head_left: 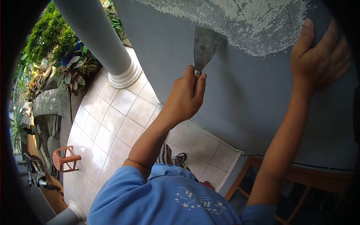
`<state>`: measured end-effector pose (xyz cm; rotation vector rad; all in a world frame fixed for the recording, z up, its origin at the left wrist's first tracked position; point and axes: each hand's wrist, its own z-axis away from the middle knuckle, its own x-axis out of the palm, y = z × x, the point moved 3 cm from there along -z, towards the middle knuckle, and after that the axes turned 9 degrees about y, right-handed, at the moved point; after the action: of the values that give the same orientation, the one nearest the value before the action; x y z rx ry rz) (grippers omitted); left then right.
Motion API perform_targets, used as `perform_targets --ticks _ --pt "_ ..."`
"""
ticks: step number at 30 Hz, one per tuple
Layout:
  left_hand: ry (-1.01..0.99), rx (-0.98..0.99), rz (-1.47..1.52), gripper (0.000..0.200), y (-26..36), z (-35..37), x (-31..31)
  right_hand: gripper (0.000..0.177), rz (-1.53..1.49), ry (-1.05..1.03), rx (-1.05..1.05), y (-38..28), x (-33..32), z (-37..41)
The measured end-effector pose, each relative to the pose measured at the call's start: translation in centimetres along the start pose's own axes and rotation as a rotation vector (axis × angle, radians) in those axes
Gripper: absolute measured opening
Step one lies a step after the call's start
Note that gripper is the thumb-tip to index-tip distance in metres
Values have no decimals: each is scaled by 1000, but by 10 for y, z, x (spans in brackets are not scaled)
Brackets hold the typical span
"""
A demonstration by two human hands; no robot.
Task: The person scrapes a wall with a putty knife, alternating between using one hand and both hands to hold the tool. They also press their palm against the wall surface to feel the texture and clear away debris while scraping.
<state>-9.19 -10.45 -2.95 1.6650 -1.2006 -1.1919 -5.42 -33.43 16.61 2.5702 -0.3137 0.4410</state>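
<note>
My left hand [185, 95] is closed around the handle of a metal putty knife [204, 44]. Its wide blade points up and rests against the grey-blue wall [243, 97], at the lower edge of a rough, scraped whitish patch [247, 22]. My right hand [318, 60] lies flat on the wall to the right of that patch, fingers together and holding nothing. Both forearms reach up from my blue shirt [168, 198] at the bottom of the view.
Below lies a pale tiled floor [112, 127] with a round grey column [101, 41] on a white base. A small orange stool [65, 159], a motorbike [35, 172] and garden plants [71, 71] are at the left. A wooden frame [300, 180] stands at the lower right.
</note>
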Motion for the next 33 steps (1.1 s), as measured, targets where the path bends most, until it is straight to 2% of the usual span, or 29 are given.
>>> perform_targets --ticks 4,8,11,17,24,26,29,33 --pt "24 130 0 27 23 -9 -7 59 11 1 -8 2 1 0" --pt "4 117 -8 27 31 -9 -7 59 -31 -3 25 -2 -2 -2" --pt "-13 13 -21 28 12 6 -5 62 -108 -2 103 -8 -6 -5" --pt "49 172 24 29 45 -27 -5 62 -117 -17 88 -8 -7 -2" --pt "-25 -100 2 32 -2 7 -3 59 -55 -15 22 -5 -4 -4" --pt "-37 -97 -10 31 0 4 -6 54 71 -27 -93 6 1 1" --pt "-26 -7 -21 30 11 4 -13 52 180 -28 -122 18 8 13" --pt "-8 101 -36 28 11 1 -17 72 -249 -222 30 7 -8 0"
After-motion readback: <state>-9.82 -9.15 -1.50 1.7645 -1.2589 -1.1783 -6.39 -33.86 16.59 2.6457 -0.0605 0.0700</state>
